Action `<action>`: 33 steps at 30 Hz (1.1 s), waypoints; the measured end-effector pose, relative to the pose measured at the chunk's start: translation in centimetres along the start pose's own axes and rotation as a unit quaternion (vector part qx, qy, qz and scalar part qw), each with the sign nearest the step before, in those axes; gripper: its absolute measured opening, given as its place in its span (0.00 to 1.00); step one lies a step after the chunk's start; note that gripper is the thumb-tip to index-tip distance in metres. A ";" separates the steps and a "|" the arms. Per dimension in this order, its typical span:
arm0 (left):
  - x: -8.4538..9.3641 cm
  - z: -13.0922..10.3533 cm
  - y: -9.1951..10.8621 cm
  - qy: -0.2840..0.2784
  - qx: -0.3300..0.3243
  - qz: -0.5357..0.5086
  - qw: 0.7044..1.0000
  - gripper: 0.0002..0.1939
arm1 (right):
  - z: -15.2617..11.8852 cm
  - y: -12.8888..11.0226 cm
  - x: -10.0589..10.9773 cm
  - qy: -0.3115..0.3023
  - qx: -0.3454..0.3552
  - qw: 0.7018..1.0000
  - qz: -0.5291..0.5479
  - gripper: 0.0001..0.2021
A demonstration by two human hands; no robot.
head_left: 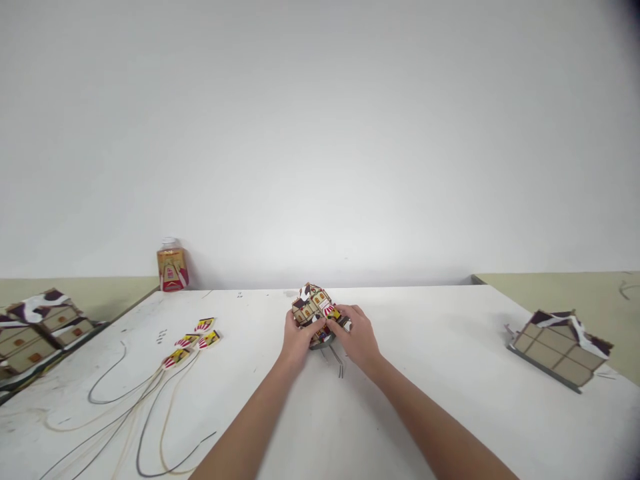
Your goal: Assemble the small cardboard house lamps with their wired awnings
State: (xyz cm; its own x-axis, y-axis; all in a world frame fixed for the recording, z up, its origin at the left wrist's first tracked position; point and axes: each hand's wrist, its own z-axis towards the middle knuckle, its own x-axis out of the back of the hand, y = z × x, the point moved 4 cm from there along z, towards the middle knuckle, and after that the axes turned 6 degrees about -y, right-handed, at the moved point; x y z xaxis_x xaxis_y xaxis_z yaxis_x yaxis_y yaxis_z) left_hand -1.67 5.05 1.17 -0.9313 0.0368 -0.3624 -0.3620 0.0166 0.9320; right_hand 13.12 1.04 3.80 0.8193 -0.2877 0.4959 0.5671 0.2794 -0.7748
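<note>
Small house (311, 310) is in both hands, mid-table over the white tabletop (425, 373), windowed front to the wearer, roof peak up and canted left, base low and toward the wearer; fingers hide too much to call the long axis. Left hand (296, 341) is closed on its left side, thumb across the front; right hand (361, 339) has its right side, fingertips by the striped awning piece (330, 311). Wires (341, 367) trail from below toward the wearer.
</note>
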 end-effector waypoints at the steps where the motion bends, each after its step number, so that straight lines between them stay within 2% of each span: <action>1: 0.0 -0.1 0.1 0.002 -0.001 0.002 1.000 0.35 | 0.0 -0.1 0.0 -0.002 0.001 1.000 -0.007 0.13; 11: -0.2 -0.6 0.7 0.011 -0.004 -0.007 1.000 0.34 | -0.3 -0.6 0.0 -0.018 0.014 0.998 -0.059 0.14; 15: -0.2 -0.6 0.7 0.032 0.012 -0.007 0.999 0.34 | -0.1 -1.0 0.1 -0.021 0.027 0.997 -0.074 0.14; 22: 0.0 -0.6 0.8 0.026 0.031 -0.003 0.999 0.34 | 0.0 -1.3 0.2 -0.022 0.045 0.995 -0.082 0.13; 28: 0.6 0.3 -0.2 0.043 0.013 -0.025 0.999 0.36 | 0.1 -1.2 -0.2 -0.014 0.065 0.995 -0.070 0.12; 33: 1.8 1.9 -1.8 0.000 0.009 -0.030 0.999 0.39 | 0.4 -0.1 -1.1 -0.006 0.056 0.997 -0.054 0.13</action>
State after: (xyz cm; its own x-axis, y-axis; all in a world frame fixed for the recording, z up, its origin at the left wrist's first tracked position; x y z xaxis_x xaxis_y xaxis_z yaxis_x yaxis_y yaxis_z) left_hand -2.60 6.94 -1.15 -0.9077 0.0353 -0.4181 -0.4168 0.0373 0.9082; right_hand 12.18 1.72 3.51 0.7532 -0.3113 0.5795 0.6577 0.3472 -0.6685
